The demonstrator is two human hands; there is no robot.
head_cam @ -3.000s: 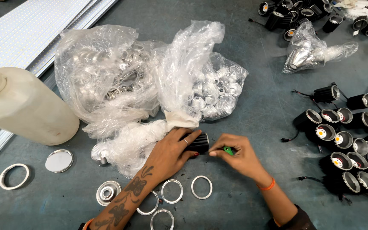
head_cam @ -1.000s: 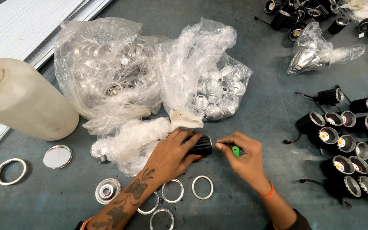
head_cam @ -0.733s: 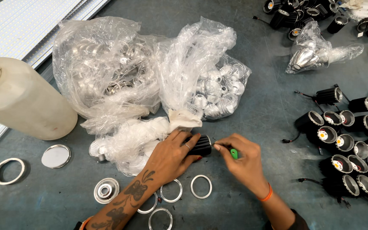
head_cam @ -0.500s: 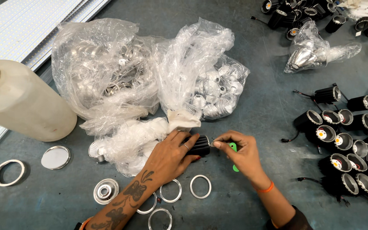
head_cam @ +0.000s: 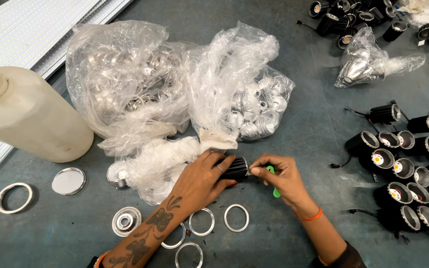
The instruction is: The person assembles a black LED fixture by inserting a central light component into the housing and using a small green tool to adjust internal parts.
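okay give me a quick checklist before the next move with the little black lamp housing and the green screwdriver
1. Left hand grips the black housing steadily against the table: ok.
2. Right hand holds the green screwdriver: ok.
3. Screwdriver tip seated in a screw: cannot tell, fingers hide it.
4. Loose silver rings lie clear of both hands: ok.
5. Plastic bag of parts kept off the work: not ok, it touches the left hand.
6. Finished black lamps lie apart on the right: ok.
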